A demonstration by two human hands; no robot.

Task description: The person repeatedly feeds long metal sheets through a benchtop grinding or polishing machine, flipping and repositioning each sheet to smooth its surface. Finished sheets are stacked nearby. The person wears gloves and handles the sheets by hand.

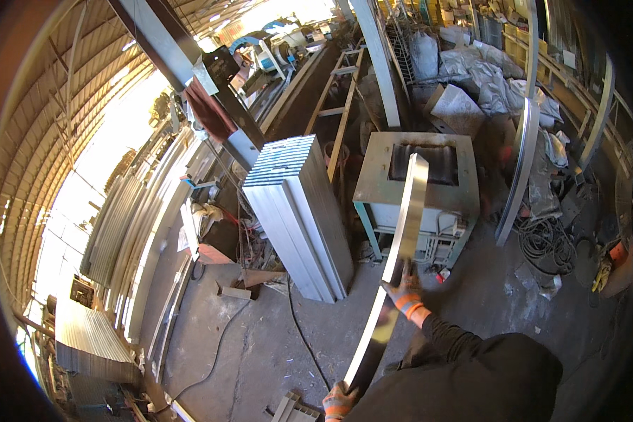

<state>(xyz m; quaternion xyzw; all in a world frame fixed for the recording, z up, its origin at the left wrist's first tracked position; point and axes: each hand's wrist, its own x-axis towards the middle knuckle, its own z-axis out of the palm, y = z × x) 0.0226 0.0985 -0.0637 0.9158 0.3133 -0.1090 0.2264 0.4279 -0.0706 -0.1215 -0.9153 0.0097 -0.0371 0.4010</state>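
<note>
I hold a long, slightly curved, shiny metal strip (403,232). It runs from near my body up to the grey-green machine (373,172), and its far end lies over the dark slot on the machine's top. My left hand (337,402), in an orange and grey glove, grips the near end at the bottom of the view. Halfway up the strip, my right hand (406,292), gloved the same way, is closed on the strip's edge, its dark sleeve stretched forward.
A tall bundle of grey metal profiles (299,211) stands left of the machine. A second curved strip (519,172) leans at the right, with coiled cables (541,243) below it. A black cable (299,337) crosses the concrete floor. Stacked sheets (91,344) and long profiles lie at the left.
</note>
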